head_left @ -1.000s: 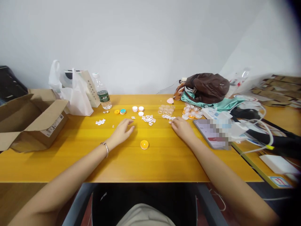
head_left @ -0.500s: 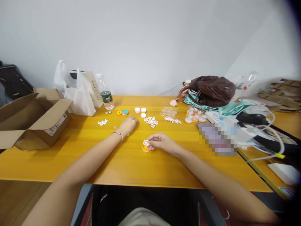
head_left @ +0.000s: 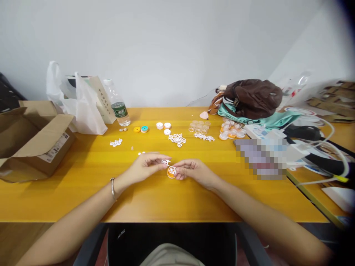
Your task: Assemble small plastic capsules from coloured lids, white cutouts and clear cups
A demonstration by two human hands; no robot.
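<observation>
My left hand [head_left: 146, 167] pinches a small white wheel-shaped piece [head_left: 165, 162] between its fingertips, just above the yellow table [head_left: 155, 195]. My right hand [head_left: 192, 170] grips an orange round cap [head_left: 171, 172] that has a white wheel piece lying on top of it. The two hands meet at the table's middle, fingertips almost touching. A silver bangle sits on my left wrist.
Behind the hands lie piles of white wheel pieces [head_left: 177, 139], white caps [head_left: 163, 126], clear rings [head_left: 197, 128] and orange-based parts [head_left: 230, 132]. A water bottle [head_left: 118, 107], a plastic bag [head_left: 80, 107] and an open cardboard box [head_left: 30, 138] stand left. A brown bag [head_left: 249, 98] and cables lie right.
My right hand came back from the far piles with a white wheel piece to the orange cap. My left hand then drew in from the pile with another white piece.
</observation>
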